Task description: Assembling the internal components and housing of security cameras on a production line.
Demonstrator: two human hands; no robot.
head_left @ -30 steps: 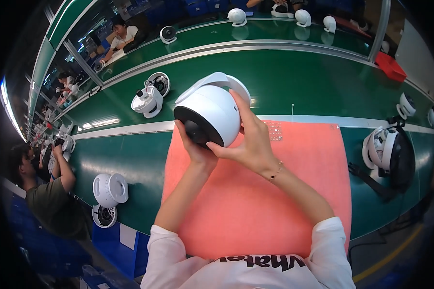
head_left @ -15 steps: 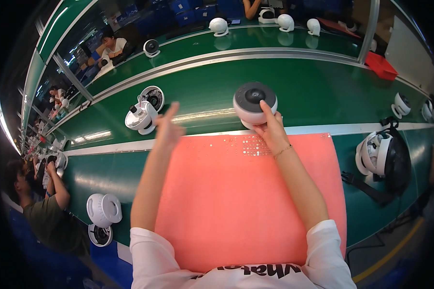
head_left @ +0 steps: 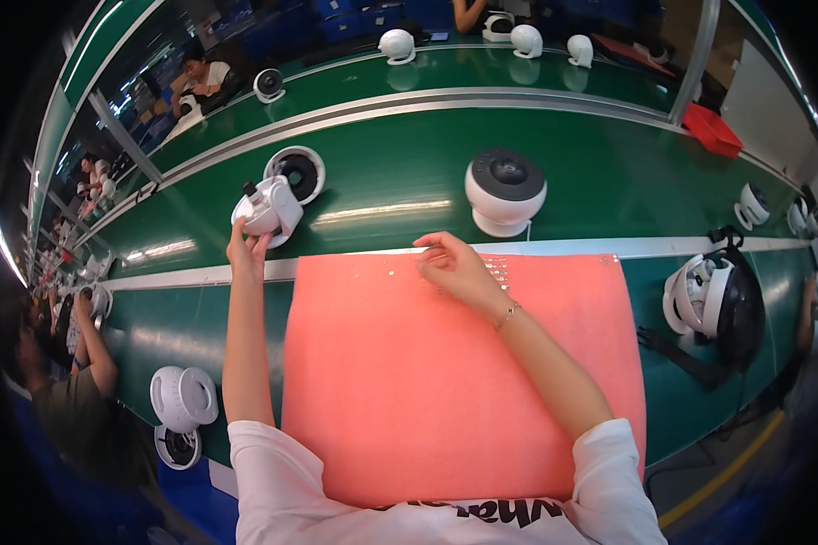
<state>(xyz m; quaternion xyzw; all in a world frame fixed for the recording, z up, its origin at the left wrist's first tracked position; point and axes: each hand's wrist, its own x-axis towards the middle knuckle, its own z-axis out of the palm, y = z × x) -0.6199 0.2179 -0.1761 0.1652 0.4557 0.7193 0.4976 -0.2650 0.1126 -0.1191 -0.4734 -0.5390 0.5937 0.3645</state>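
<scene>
My left hand point(head_left: 249, 249) is closed on the near lower side of an opened white round housing point(head_left: 265, 211) on the green bench; a small black part sticks up from it. Behind this stands a white-rimmed round shell point(head_left: 296, 174) with a dark inside, and whether the two are joined I cannot tell. My right hand point(head_left: 459, 272) hovers over the top edge of the pink mat point(head_left: 454, 391), fingers loosely bent and apart, holding nothing visible. Beyond it, a round white device with a dark grey top point(head_left: 506, 193) stands untouched. Rows of small metal screws point(head_left: 497, 271) lie partly hidden behind my right hand.
At the right lie an open white housing with a black cover point(head_left: 700, 295) and a black strap point(head_left: 686, 356). More white housings point(head_left: 184, 400) sit at the left edge. A red tray point(head_left: 712, 129) is at the far right. Co-workers sit at the left and across.
My right hand has let go of the grey-topped device and drawn back left and nearer. My left hand has moved left and taken hold of the opened white housing, which is now tilted.
</scene>
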